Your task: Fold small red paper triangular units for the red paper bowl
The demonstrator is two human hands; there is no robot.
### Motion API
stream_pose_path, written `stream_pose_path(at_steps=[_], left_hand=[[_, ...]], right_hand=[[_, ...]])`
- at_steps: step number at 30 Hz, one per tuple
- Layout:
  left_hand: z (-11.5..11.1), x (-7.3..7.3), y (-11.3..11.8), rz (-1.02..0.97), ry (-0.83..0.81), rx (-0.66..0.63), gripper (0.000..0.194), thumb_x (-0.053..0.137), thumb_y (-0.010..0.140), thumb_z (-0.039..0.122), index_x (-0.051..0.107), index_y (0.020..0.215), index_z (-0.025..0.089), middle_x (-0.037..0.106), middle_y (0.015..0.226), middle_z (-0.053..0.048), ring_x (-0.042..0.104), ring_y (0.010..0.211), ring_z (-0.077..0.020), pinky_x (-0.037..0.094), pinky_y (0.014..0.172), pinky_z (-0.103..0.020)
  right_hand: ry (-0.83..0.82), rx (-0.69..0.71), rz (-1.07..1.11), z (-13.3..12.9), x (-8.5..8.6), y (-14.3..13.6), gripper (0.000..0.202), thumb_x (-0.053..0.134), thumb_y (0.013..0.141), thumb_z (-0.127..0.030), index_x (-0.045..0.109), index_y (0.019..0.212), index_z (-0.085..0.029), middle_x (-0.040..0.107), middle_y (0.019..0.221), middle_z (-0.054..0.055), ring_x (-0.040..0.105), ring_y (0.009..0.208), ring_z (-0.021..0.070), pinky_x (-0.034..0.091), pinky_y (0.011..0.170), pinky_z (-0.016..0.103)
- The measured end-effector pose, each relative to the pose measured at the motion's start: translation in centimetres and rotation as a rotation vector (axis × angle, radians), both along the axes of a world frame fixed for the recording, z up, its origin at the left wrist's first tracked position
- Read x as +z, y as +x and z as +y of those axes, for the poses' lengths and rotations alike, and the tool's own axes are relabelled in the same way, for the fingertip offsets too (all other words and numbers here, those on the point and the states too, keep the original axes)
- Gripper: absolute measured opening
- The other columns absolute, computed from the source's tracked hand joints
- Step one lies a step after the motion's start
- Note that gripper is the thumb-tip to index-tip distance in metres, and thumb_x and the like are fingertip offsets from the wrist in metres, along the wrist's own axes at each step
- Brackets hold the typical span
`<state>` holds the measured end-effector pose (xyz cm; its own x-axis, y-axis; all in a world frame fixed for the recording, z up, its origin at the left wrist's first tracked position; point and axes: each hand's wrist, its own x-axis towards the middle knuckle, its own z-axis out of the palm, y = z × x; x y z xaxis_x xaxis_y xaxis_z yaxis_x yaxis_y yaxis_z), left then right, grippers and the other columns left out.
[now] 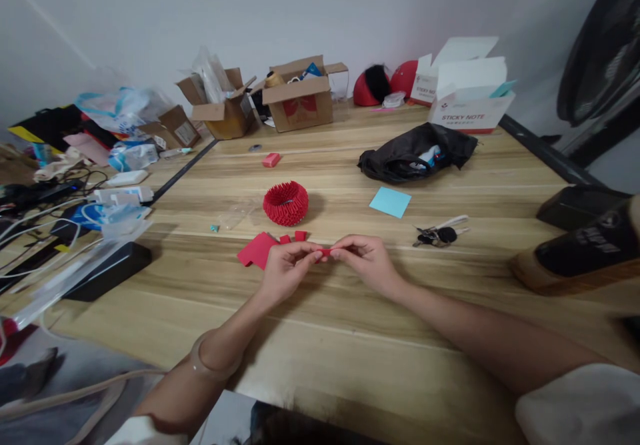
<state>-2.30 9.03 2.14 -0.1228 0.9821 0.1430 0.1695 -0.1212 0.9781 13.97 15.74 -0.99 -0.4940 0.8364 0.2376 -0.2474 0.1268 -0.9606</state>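
Observation:
Between the fingertips of both hands is a small piece of red paper (325, 252), held just above the wooden table. My left hand (287, 265) pinches its left end, and my right hand (367, 261) pinches the right end. Most of the piece is covered by the fingers, so its folds cannot be made out. Behind my left hand lie flat sheets of red paper (256, 249), with small red paper pieces (301, 235) beside them. Farther back stands a round red bowl of interlocked folded paper (286, 203).
A light blue paper square (391, 202) and some keys (436, 235) lie right of the bowl. Behind them rests a black bag (417, 155). Cardboard boxes (300, 101) line the back; a bottle (580, 248) is at the right. Cables and a black box (110, 271) occupy the left.

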Motion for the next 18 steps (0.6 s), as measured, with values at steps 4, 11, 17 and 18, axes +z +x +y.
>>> stream_pose_path(at_steps=[4,11,17,18], left_hand=[[0.0,-0.1,0.0,-0.005,0.005,-0.006,0.018,0.075,0.075,0.032,0.074,0.082,0.015,0.075,0.078,-0.008,0.069,0.07,-0.016,0.058,0.072,-0.029],[0.0,-0.6,-0.3,0.069,0.033,0.007,0.017,0.072,0.078,0.031,0.074,0.083,0.015,0.075,0.078,-0.008,0.07,0.07,-0.0171,0.058,0.07,-0.03],[-0.2,0.5,-1.3,0.465,0.22,0.081,0.014,0.07,0.078,0.027,0.075,0.088,0.018,0.076,0.087,-0.008,0.07,0.077,-0.0177,0.056,0.073,-0.028],[-0.2,0.8,-1.8,0.472,0.233,0.119,0.015,0.07,0.078,0.027,0.075,0.09,0.018,0.076,0.091,-0.008,0.07,0.08,-0.0179,0.055,0.075,-0.028]], right_hand=[[-0.005,0.018,0.01,0.0,-0.1,0.0,0.018,0.071,0.076,-0.036,0.073,0.074,-0.018,0.074,0.074,0.005,0.067,0.069,0.0162,0.053,0.066,0.028],[0.006,-0.014,-0.039,0.1,-0.4,-0.1,0.015,0.073,0.073,-0.033,0.073,0.074,-0.018,0.074,0.074,0.006,0.066,0.066,0.017,0.052,0.064,0.029],[0.03,-0.047,-0.067,0.3,-0.4,0.0,0.013,0.073,0.073,-0.031,0.073,0.072,-0.018,0.073,0.071,0.006,0.064,0.064,0.0171,0.049,0.06,0.028],[0.026,-0.058,-0.079,0.4,-0.4,0.0,0.012,0.072,0.073,-0.03,0.073,0.071,-0.018,0.073,0.071,0.006,0.063,0.063,0.0168,0.049,0.059,0.028]])
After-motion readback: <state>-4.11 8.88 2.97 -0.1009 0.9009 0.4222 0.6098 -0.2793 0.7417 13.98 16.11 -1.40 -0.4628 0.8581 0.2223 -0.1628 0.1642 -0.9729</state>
